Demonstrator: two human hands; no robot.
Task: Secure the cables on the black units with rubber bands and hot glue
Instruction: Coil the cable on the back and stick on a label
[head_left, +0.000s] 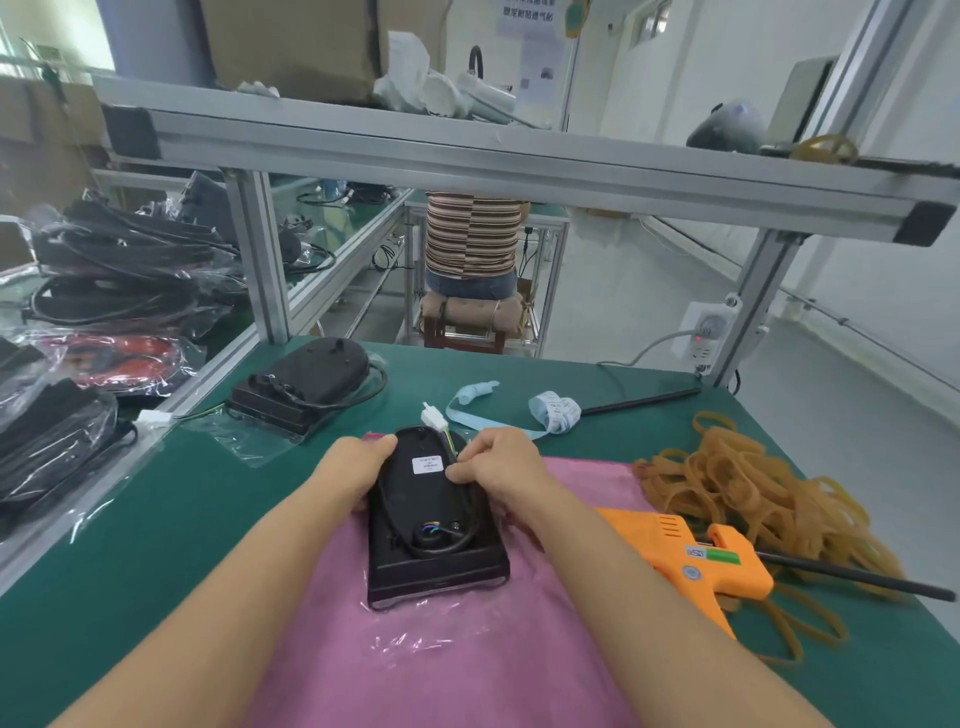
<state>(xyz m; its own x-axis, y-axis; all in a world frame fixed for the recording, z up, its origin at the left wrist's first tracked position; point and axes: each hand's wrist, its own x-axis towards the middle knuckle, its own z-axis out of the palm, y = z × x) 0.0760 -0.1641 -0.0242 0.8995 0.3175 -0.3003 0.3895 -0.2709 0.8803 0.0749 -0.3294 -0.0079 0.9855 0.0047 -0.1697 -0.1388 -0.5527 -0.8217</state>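
A black unit with a white label lies on a pink cloth in front of me. Its black cable loops along the unit's right side, and a white connector sticks out past the far end. My left hand grips the unit's left edge. My right hand pinches the cable against the unit's right side near the label. A pile of tan rubber bands lies to the right. An orange hot glue gun rests on the cloth's right edge, apart from both hands.
A second black unit with its cable sits on a plastic bag at the back left. Blue label tape and a black rod lie further back. Bagged units and cables are stacked left. A person sits beyond the bench.
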